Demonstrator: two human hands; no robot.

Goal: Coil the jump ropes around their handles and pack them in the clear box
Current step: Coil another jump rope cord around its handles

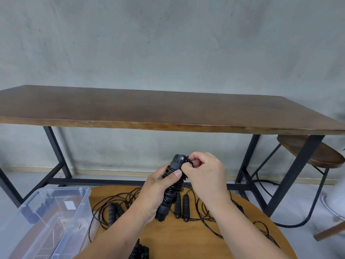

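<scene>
My left hand (pixel 156 191) grips a pair of black jump rope handles (pixel 170 186) held upright, with black rope coiled tightly around them. My right hand (pixel 202 171) pinches the rope end at the top of the bundle. Beneath my hands, on the round light wooden table (pixel 186 238), lie loose black ropes (pixel 119 200) and uncoiled handles (pixel 182 204). Another coiled bundle (pixel 140 252) lies at the near edge between my forearms. The clear box (pixel 56 219) stands open at the left, with nothing plainly inside it.
A long dark wooden table (pixel 149 107) on black metal legs stands ahead against a grey wall. A round dark stool (pixel 309 152) sits under its right end. A black cable (pixel 291 224) runs across the floor at right.
</scene>
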